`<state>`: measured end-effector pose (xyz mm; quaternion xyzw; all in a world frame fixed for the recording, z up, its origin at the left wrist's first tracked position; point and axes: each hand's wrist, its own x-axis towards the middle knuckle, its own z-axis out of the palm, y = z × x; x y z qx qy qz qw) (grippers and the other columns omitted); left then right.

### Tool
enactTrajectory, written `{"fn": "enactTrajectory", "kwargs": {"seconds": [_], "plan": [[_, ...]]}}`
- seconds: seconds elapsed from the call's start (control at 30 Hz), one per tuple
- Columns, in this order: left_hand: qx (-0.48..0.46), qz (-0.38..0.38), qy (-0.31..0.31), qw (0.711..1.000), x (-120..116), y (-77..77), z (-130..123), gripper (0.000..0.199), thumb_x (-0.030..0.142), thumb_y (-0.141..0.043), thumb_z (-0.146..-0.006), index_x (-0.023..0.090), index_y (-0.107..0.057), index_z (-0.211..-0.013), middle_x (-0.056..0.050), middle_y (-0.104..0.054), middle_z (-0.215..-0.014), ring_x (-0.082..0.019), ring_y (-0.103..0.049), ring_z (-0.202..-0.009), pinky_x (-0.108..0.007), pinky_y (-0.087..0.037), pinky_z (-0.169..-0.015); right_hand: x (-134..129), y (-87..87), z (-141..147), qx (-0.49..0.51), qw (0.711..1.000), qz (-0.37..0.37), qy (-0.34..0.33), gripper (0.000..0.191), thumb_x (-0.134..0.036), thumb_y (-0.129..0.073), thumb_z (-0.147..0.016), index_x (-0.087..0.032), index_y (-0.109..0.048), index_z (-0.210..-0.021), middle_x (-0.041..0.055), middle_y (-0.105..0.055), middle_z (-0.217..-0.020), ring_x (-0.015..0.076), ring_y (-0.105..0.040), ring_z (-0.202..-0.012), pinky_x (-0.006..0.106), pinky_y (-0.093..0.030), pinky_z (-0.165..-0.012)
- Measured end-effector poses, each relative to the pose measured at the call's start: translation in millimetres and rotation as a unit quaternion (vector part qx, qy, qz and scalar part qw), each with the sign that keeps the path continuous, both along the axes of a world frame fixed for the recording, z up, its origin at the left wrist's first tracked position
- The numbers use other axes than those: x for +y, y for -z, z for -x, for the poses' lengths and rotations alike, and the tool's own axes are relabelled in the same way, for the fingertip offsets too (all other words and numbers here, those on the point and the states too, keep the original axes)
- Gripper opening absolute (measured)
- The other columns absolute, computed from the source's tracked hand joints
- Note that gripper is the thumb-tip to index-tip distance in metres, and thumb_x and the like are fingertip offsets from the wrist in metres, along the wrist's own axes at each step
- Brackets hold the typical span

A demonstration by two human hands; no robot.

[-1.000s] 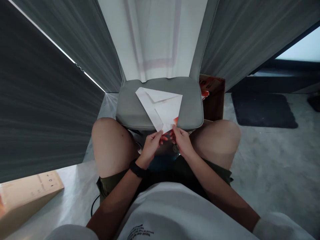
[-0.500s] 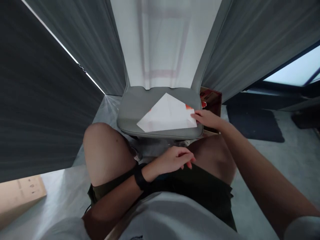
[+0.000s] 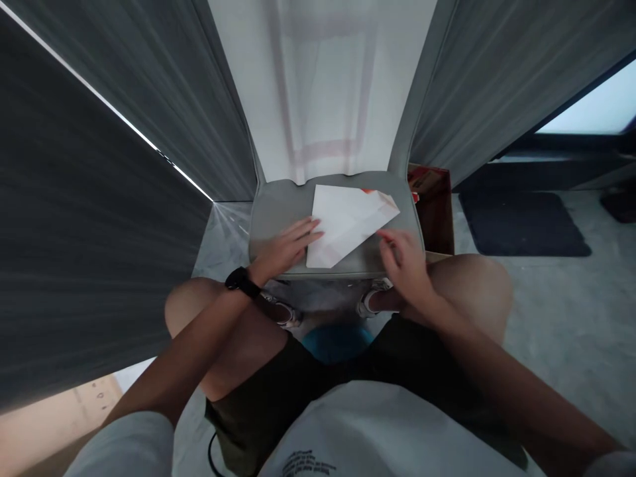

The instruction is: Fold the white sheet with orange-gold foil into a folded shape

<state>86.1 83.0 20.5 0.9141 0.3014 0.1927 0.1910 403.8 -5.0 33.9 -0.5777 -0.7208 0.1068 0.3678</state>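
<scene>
A folded sheet of white paper (image 3: pixel 342 222) lies on the grey chair seat (image 3: pixel 285 205), with a bit of orange print showing at its far right fold. My left hand (image 3: pixel 291 245) rests its outstretched fingertips on the paper's left edge. Just off the paper's lower right edge is my right hand (image 3: pixel 405 262), its fingers bent and partly smeared by motion. I cannot tell whether the right fingertips touch the paper.
White sheeting (image 3: pixel 328 86) covers the chair's back. A reddish-brown box (image 3: pixel 437 212) stands right of the chair, and a dark mat (image 3: pixel 527 225) lies beyond it. Grey curtains (image 3: pixel 199 99) hang on both sides. A cardboard box (image 3: pixel 64 411) sits at lower left.
The paper has been turned on the seat. My left hand has moved from my lap to the paper's left edge. My right hand has let go of its right corner and come nearer me.
</scene>
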Motion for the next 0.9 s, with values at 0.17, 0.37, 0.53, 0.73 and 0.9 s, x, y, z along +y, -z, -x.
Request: {"fn": "enactTrajectory", "kwargs": {"seconds": [0.17,0.37,0.53,0.73,0.9], "plan": [[0.058,-0.039,-0.001,0.998,-28.0,17.2,-18.8,0.049,0.025,-0.041,-0.11,0.017,-0.048,-0.158,-0.014,-0.047,-0.166,-0.028,-0.035,-0.16,-0.055,-0.028,-0.132,-39.9,28.4,49.3,-0.129,0.984,0.03,-0.121,0.057,-0.028,-0.059,-0.102,-0.028,-0.052,-0.158,0.0165,-0.052,-0.158,0.0354,-0.05,-0.147,0.057,-0.045,-0.121],[0.034,-0.028,-0.194,0.98,-93.5,20.8,-61.5,0.059,0.037,-0.034,-0.112,0.014,-0.034,-0.167,-0.018,-0.035,-0.172,-0.033,-0.03,-0.162,-0.056,-0.029,-0.13,-36.7,58.6,54.2,-0.153,0.98,0.006,-0.123,0.063,-0.015,-0.057,-0.099,-0.029,-0.051,-0.16,0.0139,-0.053,-0.161,0.0316,-0.048,-0.15,0.059,-0.036,-0.129],[0.036,-0.02,-0.181,0.983,-99.2,16.2,-61.0,0.066,0.022,-0.041,-0.103,0.011,-0.03,-0.168,-0.018,-0.034,-0.173,-0.033,-0.029,-0.162,-0.054,-0.028,-0.13,-21.7,59.8,40.9,-0.125,0.979,0.02,-0.158,0.042,-0.023,-0.055,-0.105,-0.028,-0.067,-0.144,0.0121,-0.063,-0.152,0.0287,-0.056,-0.144,0.06,-0.036,-0.13],[0.079,-0.054,-0.016,0.995,-67.7,13.6,-17.7,0.057,0.016,-0.054,-0.098,0.017,-0.053,-0.155,-0.014,-0.054,-0.161,-0.03,-0.043,-0.155,-0.055,-0.031,-0.128,-23.9,55.3,51.3,-0.119,0.984,0.027,-0.129,0.041,-0.02,-0.058,-0.103,-0.029,-0.069,-0.141,0.0129,-0.062,-0.153,0.0306,-0.056,-0.144,0.066,-0.028,-0.131],[0.045,-0.069,0.03,0.996,-52.9,21.7,-5.3,0.041,0.026,-0.057,-0.106,0.019,-0.061,-0.146,-0.013,-0.061,-0.154,-0.028,-0.048,-0.152,-0.059,-0.032,-0.128,-30.8,59.2,62.6,-0.099,0.991,0.013,-0.091,0.032,-0.021,-0.059,-0.103,-0.032,-0.075,-0.129,0.0091,-0.065,-0.149,0.0288,-0.054,-0.145,0.066,-0.031,-0.129]]}}
